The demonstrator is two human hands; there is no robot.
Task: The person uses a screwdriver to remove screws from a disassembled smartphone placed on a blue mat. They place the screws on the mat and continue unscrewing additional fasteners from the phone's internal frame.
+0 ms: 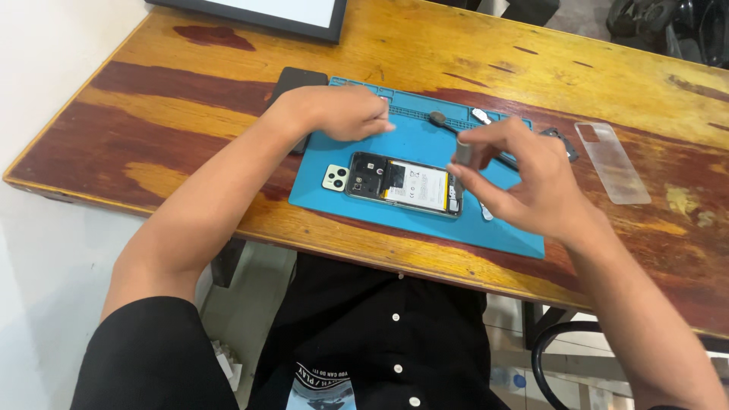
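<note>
Wooden surface (425, 45) carries a blue mat (425, 144); on it lies the phone (402, 184), back cover already off, battery and board exposed — still in place; right hand (524, 178) pinches a small grey tool (465, 154) in closed fingers above the phone's end; left hand (345, 111) rests curled on the mat's far edge — whether it holds anything, I cannot tell.

An opened smartphone (404, 184) lay flat, back side up, its rear cover off, showing a pale battery and dark circuitry, with a light green camera block at its left end. It sat lengthwise between the two hands, just below the left hand (345, 112) and touching the fingertips of the right hand (524, 178). The right hand pinched a small grey cylindrical tool handle (465, 153), upright, above the phone's right end.
</note>
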